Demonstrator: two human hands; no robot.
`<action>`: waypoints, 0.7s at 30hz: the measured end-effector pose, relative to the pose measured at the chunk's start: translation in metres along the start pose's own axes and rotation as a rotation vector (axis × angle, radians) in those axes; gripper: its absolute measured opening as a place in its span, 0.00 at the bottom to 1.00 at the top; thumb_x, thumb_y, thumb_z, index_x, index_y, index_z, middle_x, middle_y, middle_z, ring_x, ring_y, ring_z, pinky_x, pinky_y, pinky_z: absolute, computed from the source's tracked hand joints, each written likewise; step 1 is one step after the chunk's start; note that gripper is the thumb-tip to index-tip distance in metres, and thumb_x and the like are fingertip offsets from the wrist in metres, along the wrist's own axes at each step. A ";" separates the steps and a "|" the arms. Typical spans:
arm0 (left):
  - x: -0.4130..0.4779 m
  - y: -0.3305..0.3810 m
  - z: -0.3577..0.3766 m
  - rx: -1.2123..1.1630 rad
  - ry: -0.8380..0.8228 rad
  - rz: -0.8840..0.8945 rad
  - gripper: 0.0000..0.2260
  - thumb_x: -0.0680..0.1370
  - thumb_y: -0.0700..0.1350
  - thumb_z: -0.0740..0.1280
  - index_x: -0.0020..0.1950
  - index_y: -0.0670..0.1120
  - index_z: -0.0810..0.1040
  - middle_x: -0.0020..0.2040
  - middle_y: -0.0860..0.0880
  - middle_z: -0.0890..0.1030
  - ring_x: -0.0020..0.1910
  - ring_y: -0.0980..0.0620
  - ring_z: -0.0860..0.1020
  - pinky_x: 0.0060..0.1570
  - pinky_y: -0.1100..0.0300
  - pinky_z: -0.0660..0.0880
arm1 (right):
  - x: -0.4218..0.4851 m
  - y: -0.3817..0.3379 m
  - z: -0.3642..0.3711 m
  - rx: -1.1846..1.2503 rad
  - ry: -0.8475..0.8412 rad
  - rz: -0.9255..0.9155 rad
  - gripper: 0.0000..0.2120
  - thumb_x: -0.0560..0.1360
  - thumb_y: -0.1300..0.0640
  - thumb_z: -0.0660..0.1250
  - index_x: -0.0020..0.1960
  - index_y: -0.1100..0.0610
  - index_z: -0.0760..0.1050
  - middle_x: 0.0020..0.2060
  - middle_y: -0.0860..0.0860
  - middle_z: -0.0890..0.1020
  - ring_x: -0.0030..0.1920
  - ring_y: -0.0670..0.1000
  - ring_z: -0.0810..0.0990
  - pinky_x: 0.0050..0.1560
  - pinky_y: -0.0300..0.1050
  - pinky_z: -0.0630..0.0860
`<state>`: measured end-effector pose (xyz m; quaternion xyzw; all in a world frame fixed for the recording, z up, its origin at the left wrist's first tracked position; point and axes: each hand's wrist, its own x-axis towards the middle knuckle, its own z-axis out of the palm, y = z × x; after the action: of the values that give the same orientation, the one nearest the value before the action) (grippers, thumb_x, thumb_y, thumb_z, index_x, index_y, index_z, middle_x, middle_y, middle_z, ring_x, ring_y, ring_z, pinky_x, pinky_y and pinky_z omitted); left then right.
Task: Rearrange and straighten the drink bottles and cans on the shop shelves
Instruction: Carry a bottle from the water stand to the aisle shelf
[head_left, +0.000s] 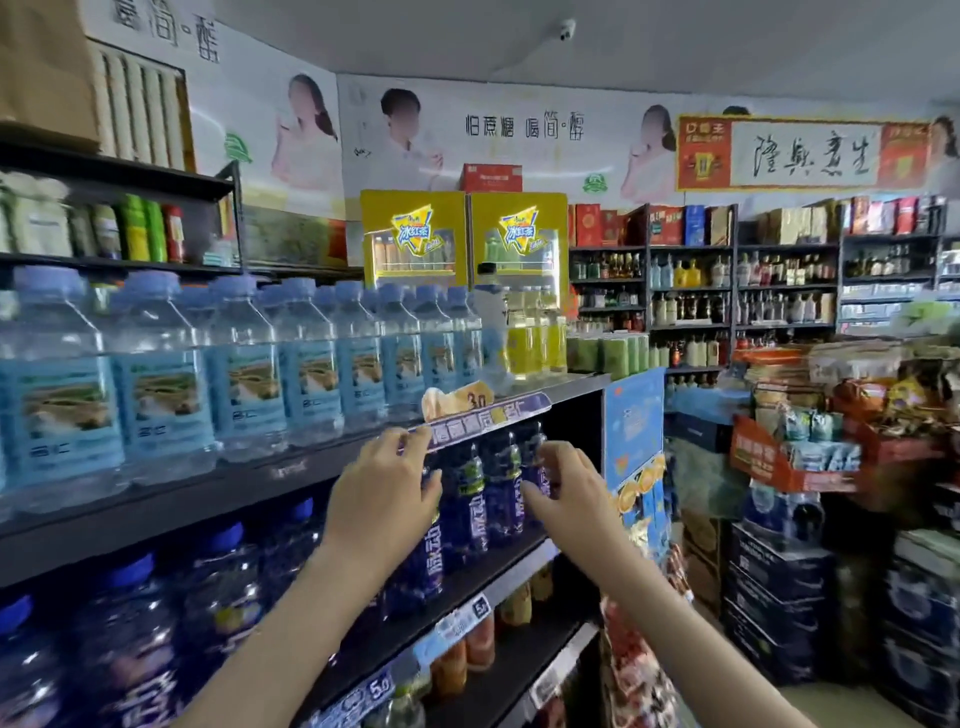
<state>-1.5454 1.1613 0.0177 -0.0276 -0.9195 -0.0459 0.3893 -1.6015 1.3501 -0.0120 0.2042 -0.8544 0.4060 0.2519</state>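
Four or so dark blue bottles stand on the middle shelf under the price strip; left hand curls round one, right hand touches the end bottle, grip unclear; probably full, heavyish, slick plastic, best held mid-body.

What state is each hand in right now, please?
Left hand: against the dark blue bottles, grip hidden; cannot be told.
Right hand: closed on the rightmost dark blue bottle.

Glossy clear plastic water bottles; matt dark shelf.
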 end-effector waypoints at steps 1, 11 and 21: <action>0.011 0.005 0.009 0.032 -0.002 -0.022 0.23 0.82 0.53 0.57 0.76 0.50 0.60 0.70 0.49 0.69 0.68 0.49 0.67 0.59 0.57 0.72 | 0.018 0.011 -0.003 0.003 -0.002 -0.013 0.16 0.78 0.56 0.66 0.64 0.59 0.68 0.53 0.49 0.70 0.55 0.50 0.71 0.50 0.36 0.64; 0.104 0.010 0.079 0.340 0.234 0.034 0.21 0.67 0.43 0.77 0.57 0.39 0.80 0.55 0.36 0.79 0.54 0.36 0.79 0.49 0.45 0.78 | 0.188 0.059 0.033 0.184 0.010 0.010 0.31 0.77 0.52 0.67 0.73 0.65 0.60 0.66 0.59 0.70 0.67 0.57 0.69 0.62 0.49 0.68; 0.160 0.008 0.127 0.481 0.333 0.001 0.22 0.64 0.38 0.77 0.57 0.39 0.80 0.61 0.37 0.76 0.58 0.35 0.73 0.57 0.42 0.74 | 0.274 0.068 0.057 0.394 -0.161 -0.035 0.19 0.74 0.54 0.70 0.57 0.58 0.64 0.44 0.48 0.74 0.43 0.50 0.76 0.37 0.39 0.74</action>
<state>-1.7464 1.1854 0.0455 0.0729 -0.8274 0.1700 0.5303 -1.8704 1.3046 0.0800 0.2959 -0.7723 0.5431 0.1450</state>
